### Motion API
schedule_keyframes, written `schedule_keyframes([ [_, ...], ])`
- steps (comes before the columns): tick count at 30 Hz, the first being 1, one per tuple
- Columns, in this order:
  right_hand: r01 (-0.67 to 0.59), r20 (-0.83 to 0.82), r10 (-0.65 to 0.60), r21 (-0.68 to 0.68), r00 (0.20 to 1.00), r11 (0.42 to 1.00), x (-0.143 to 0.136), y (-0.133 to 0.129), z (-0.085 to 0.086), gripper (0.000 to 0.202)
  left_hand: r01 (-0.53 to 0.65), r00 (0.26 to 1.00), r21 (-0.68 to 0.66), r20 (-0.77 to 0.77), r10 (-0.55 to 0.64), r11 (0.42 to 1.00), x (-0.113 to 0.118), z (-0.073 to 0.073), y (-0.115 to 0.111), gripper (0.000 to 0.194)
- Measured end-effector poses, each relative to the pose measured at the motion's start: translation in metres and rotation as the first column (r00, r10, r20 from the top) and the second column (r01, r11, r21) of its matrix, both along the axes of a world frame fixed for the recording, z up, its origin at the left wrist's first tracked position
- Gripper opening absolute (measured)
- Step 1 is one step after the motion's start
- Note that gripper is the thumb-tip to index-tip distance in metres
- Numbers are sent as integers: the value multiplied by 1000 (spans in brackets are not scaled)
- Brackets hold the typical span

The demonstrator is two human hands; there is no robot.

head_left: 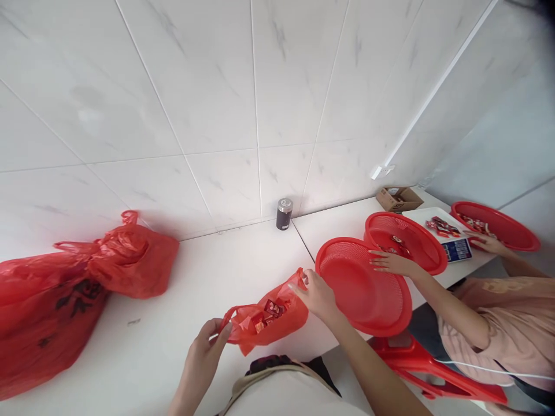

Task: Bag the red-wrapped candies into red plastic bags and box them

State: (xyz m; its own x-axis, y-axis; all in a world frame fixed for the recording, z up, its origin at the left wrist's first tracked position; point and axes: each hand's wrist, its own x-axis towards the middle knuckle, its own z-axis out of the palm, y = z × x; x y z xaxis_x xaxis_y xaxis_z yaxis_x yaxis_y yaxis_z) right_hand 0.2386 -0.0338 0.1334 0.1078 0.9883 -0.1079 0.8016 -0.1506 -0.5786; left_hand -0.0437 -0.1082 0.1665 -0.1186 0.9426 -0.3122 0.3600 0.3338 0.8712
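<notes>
A red plastic bag [277, 336] lies on the white table in front of me, its mouth spread apart. Inside it show several small wrapped candies [274, 309] in dark red and orange. At the bag's left end my left hand [208, 341] pinches the handle loop. My right hand [318, 293] grips the rim at the right end, thumb against the plastic. Just beyond that hand stands a red basket [347, 271] with a mesh wall and nothing visible in it.
Knotted red bags [134, 254] fill the left. A dark tumbler [284, 215] stands by the wall. To the right, a co-worker's hand [392, 263] touches the baskets; the other is near a scale [457, 250] holding candies. Behind are a second basket [433, 248], a third basket [526, 234] and a cardboard box [399, 199].
</notes>
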Motion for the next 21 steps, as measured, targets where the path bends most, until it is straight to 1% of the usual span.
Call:
schedule_keyframes([
  [2,5,35,-4,-27,999,1000,-8,6,-3,23,-33,999,24,11,32,999,0,0,0,44],
  [3,-3,23,3,-39,1000,999,-9,6,0,20,-60,998,40,14,59,997,-1,1,0,45],
  [4,-19,-22,18,-24,1000,1000,-9,6,6,20,-91,996,55,17,90,994,-3,3,-1,46],
  [6,-56,-158,71,98,985,994,-4,1,25,23,-168,986,83,35,165,982,-8,11,-3,46],
  [8,-69,-272,139,250,952,966,-1,-3,47,24,-240,969,111,85,231,964,-11,22,-3,44],
  [9,-74,-301,166,296,939,952,0,-4,58,23,-264,961,128,124,249,956,-12,28,-3,42],
  [10,-85,-306,186,315,934,945,0,-5,67,22,-279,952,146,170,253,949,-11,34,-2,40],
  [12,-123,-306,229,330,924,936,-4,-6,80,20,-277,937,179,268,224,944,-5,43,1,36],
  [15,-198,-305,330,391,893,899,-16,-12,95,12,-228,905,201,405,131,953,9,50,6,32],
  [17,-253,-301,404,436,864,864,-27,-20,104,5,-161,893,216,447,49,963,17,51,9,41],
  [18,-287,-294,445,452,846,845,-34,-25,108,3,-111,899,227,438,0,967,21,51,11,49],
  [19,-327,-284,487,463,826,824,-42,-31,112,5,-40,911,235,409,-62,971,24,50,12,58],
  [20,-370,-274,530,468,803,803,-50,-36,115,8,39,925,238,358,-126,970,27,49,13,64],
  [21,-409,-266,566,467,781,784,-58,-41,117,11,130,935,230,296,-196,965,29,47,13,66],
])
